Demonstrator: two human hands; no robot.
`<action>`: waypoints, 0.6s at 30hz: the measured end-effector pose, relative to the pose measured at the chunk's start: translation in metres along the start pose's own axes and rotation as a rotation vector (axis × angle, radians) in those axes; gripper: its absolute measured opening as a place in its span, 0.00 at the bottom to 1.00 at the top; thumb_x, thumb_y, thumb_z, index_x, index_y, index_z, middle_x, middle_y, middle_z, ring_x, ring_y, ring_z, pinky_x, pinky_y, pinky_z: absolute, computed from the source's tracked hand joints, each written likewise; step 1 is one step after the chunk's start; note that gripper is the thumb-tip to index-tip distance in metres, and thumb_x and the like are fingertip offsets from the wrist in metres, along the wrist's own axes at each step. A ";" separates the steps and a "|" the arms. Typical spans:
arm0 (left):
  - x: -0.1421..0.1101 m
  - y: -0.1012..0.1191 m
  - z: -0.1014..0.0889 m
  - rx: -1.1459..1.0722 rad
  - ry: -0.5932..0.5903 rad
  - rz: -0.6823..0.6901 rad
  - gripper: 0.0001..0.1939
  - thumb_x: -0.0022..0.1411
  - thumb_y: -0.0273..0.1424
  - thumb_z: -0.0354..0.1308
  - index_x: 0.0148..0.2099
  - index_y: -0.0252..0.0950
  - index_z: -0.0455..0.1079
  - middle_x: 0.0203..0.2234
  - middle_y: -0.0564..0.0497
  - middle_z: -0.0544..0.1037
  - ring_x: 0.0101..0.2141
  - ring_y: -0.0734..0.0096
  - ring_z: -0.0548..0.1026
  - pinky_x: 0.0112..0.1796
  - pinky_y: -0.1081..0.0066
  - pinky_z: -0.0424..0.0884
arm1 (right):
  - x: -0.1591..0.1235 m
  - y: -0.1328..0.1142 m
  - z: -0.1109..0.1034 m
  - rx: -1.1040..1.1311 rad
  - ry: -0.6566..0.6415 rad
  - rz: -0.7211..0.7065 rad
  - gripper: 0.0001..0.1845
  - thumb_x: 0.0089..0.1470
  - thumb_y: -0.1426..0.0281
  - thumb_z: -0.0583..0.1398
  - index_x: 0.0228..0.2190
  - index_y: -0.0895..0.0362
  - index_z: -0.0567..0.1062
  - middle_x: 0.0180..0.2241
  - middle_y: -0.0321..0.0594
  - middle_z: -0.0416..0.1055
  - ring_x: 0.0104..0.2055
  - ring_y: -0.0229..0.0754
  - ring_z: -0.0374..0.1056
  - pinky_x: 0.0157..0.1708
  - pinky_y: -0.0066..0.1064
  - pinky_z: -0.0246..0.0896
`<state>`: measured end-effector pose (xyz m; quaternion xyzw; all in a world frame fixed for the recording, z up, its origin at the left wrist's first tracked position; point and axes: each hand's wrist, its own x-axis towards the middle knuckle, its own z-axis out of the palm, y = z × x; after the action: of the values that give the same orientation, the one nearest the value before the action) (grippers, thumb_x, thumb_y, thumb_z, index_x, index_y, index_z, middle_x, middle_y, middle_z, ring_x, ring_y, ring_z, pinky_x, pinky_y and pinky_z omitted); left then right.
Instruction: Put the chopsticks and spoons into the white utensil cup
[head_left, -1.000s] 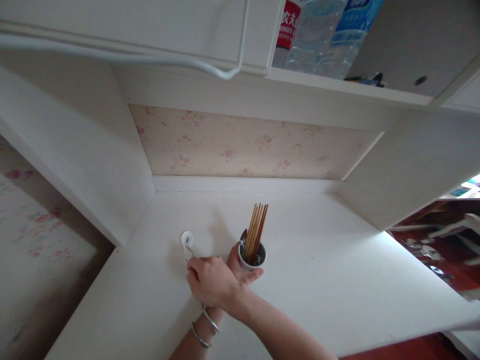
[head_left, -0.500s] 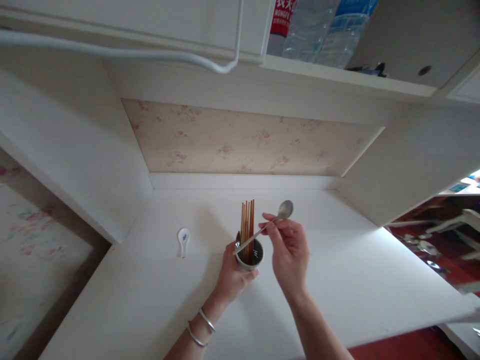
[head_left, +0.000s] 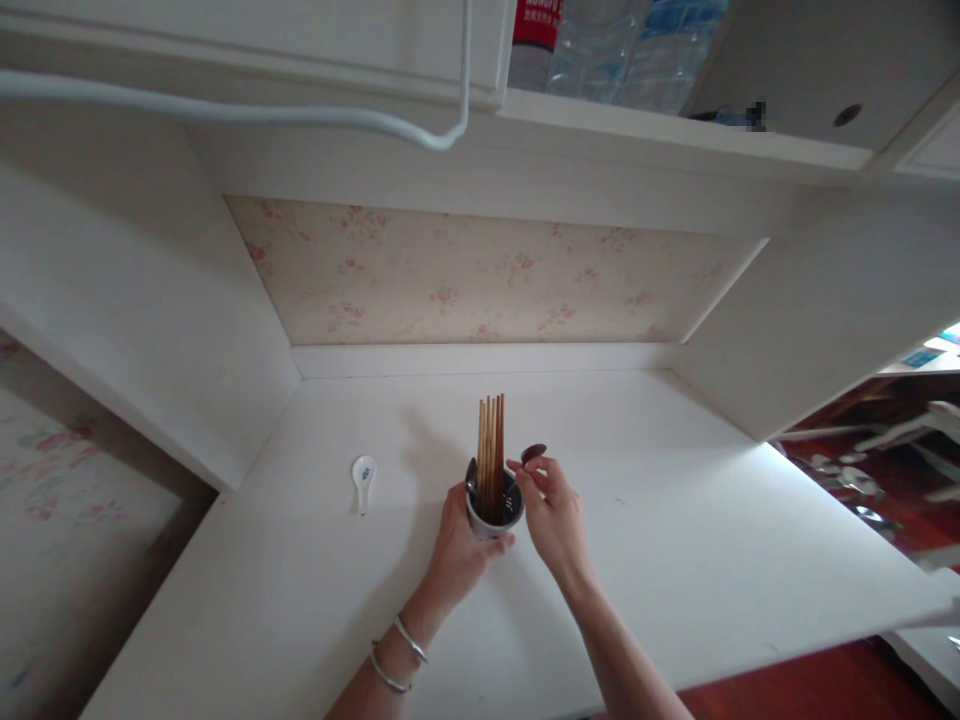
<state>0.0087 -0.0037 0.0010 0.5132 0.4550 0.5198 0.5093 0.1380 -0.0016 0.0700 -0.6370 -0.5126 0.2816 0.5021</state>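
Note:
My left hand [head_left: 463,540] is wrapped round a utensil holder [head_left: 491,528] on the white desk. Several wooden chopsticks [head_left: 491,455] stand upright in it, and a dark spoon head [head_left: 471,472] shows at its left rim. At the holder's right rim, my right hand [head_left: 553,508] pinches a metal spoon [head_left: 533,453] near its bowl. The spoon's handle points down toward the inside of the holder; its lower end is hidden. A white ceramic spoon [head_left: 363,482] with a blue mark lies to the left on the desk.
Side panels rise at the left and right of the white desk [head_left: 675,520]. Overhead is a shelf [head_left: 675,140] with plastic bottles [head_left: 596,50]. A white cable [head_left: 300,115] hangs across the upper left.
My right hand has lowered and moved slightly left. The metal spoon has turned from lying slanted across the holder's top to handle down at its right side. My left hand still holds the holder.

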 end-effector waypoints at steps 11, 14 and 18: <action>0.003 -0.010 0.003 0.036 0.048 0.021 0.32 0.36 0.27 0.71 0.46 0.37 0.68 0.39 0.48 0.76 0.43 0.56 0.74 0.43 0.61 0.70 | 0.006 0.022 0.010 -0.105 -0.053 0.014 0.07 0.55 0.62 0.58 0.33 0.51 0.68 0.33 0.38 0.80 0.38 0.46 0.77 0.36 0.35 0.70; 0.003 -0.010 0.003 0.034 0.059 0.029 0.32 0.36 0.27 0.72 0.47 0.37 0.68 0.40 0.47 0.76 0.43 0.56 0.74 0.43 0.60 0.71 | 0.006 0.027 0.012 0.034 -0.085 0.005 0.10 0.54 0.62 0.60 0.35 0.53 0.67 0.35 0.40 0.78 0.38 0.46 0.76 0.38 0.37 0.70; 0.002 -0.003 0.005 0.019 0.049 0.032 0.33 0.37 0.28 0.72 0.48 0.37 0.68 0.41 0.45 0.77 0.44 0.55 0.74 0.44 0.59 0.70 | 0.001 0.034 0.009 0.305 -0.172 -0.023 0.19 0.54 0.59 0.61 0.44 0.53 0.65 0.46 0.46 0.74 0.49 0.47 0.72 0.48 0.43 0.66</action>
<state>0.0137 -0.0014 -0.0010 0.5124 0.4641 0.5359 0.4845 0.1427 0.0033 0.0354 -0.5211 -0.5121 0.4040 0.5505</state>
